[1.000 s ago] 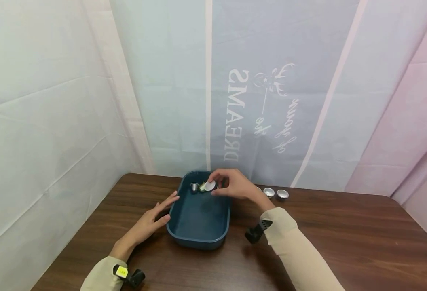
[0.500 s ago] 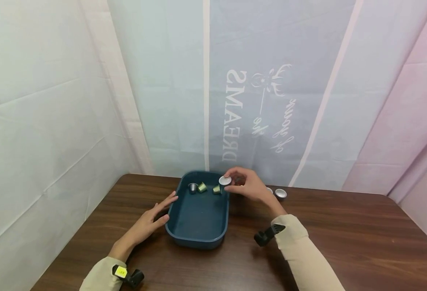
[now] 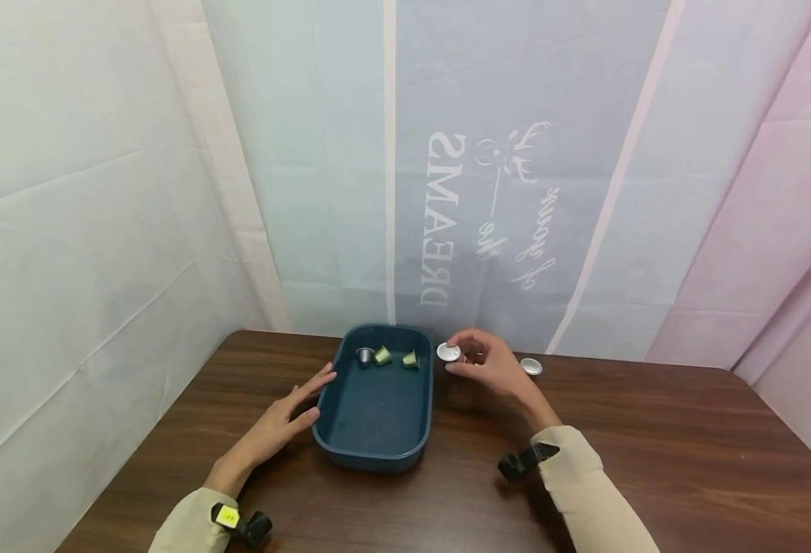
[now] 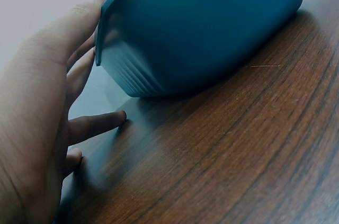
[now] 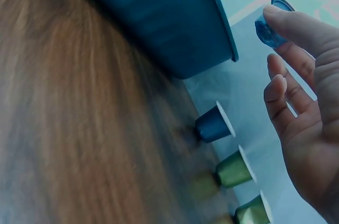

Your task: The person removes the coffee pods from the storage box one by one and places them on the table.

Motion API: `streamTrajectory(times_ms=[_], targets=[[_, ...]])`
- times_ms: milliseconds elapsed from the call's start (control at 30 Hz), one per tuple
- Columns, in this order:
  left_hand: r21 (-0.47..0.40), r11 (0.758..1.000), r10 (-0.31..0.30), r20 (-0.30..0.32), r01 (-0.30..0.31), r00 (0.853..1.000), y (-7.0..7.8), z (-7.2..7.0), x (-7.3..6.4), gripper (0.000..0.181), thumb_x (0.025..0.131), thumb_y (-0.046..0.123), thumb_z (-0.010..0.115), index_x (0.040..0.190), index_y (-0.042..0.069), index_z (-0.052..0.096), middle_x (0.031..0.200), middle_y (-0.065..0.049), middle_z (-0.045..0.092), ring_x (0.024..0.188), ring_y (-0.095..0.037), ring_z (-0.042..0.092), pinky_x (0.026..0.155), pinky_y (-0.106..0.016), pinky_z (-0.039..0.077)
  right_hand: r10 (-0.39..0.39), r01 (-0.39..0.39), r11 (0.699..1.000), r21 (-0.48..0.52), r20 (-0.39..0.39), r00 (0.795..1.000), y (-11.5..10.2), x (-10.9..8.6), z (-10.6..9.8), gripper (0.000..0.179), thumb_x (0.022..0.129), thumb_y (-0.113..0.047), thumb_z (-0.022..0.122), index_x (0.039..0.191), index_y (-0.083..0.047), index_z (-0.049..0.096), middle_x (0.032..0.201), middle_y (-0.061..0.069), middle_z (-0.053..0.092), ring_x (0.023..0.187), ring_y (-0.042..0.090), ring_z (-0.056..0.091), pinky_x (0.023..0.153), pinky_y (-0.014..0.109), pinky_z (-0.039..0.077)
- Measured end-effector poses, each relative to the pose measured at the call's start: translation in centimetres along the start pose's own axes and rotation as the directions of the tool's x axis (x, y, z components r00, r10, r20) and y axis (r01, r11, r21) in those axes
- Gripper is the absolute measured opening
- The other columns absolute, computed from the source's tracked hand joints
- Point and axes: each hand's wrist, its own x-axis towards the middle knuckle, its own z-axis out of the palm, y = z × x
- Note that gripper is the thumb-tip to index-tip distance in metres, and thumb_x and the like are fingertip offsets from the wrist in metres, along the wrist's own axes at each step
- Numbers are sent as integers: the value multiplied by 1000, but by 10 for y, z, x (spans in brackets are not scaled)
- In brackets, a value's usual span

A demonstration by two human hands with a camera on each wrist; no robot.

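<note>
My right hand [image 3: 498, 372] pinches a blue coffee capsule [image 5: 269, 32] between thumb and fingers, its pale foil lid facing up, just outside the right rim of the blue tray [image 3: 374, 418]. Inside the tray, near its far end, lie a dark grey capsule [image 3: 365, 355], a green capsule [image 3: 382, 355] and another green capsule [image 3: 411, 359]. My left hand [image 3: 274, 430] lies against the tray's left side with fingers extended. In the left wrist view its thumb is at the rim and other fingertips reach down to the wooden table [image 4: 249, 144].
Beside the tray, the right wrist view has a blue capsule [image 5: 213, 124] and two green capsules [image 5: 235, 168] standing in a row, lids up. From the head, one silver lid [image 3: 531, 366] shows past my right hand. A printed cloth backdrop [image 3: 475, 192] hangs behind the table.
My right hand has moved right with the capsule, from over the tray to beyond its right rim. The second green capsule in the tray has come into sight. My left hand stays put.
</note>
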Motion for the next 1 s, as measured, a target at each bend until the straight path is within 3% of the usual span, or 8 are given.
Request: streamTrajectory(times_ms=[200, 500, 767, 1000], targets=[[-19, 1000, 2, -5, -2, 1000, -1, 0, -1, 57, 98, 4, 50, 151, 16, 32, 158, -6, 20, 138, -32, 31, 101, -74, 3, -9, 9, 999, 46, -14, 1000, -8, -10, 1, 32, 78, 1, 77, 106, 4, 62, 91, 16, 66, 80, 23, 58, 68, 34, 52], [-2, 1000, 1, 1, -1, 1000, -2, 0, -1, 56, 99, 7, 50, 151, 19, 32, 158, -2, 19, 139, -28, 30, 102, -73, 2, 52, -52, 998, 19, -23, 998, 5, -25, -2, 32, 77, 1, 78, 105, 2, 63, 96, 14, 63, 81, 28, 60, 69, 29, 53], [-2, 1000, -5, 5, 5, 1000, -1, -1, -1, 55, 100, 10, 49, 151, 19, 31, 158, -1, 18, 140, -27, 27, 102, -73, 3, 83, -83, 996, 25, 4, 997, 13, -32, -3, 33, 77, 1, 78, 106, 3, 62, 93, 17, 63, 77, 28, 62, 62, 31, 55], [3, 1000, -1, 6, 1, 1000, -2, 0, 0, 54, 100, 10, 48, 151, 18, 31, 158, -5, 18, 140, -25, 26, 102, -73, 4, 48, -48, 997, -53, 3, 999, 46, -36, -1, 34, 77, -5, 80, 106, -3, 64, 94, 12, 64, 79, 23, 64, 67, 27, 54]])
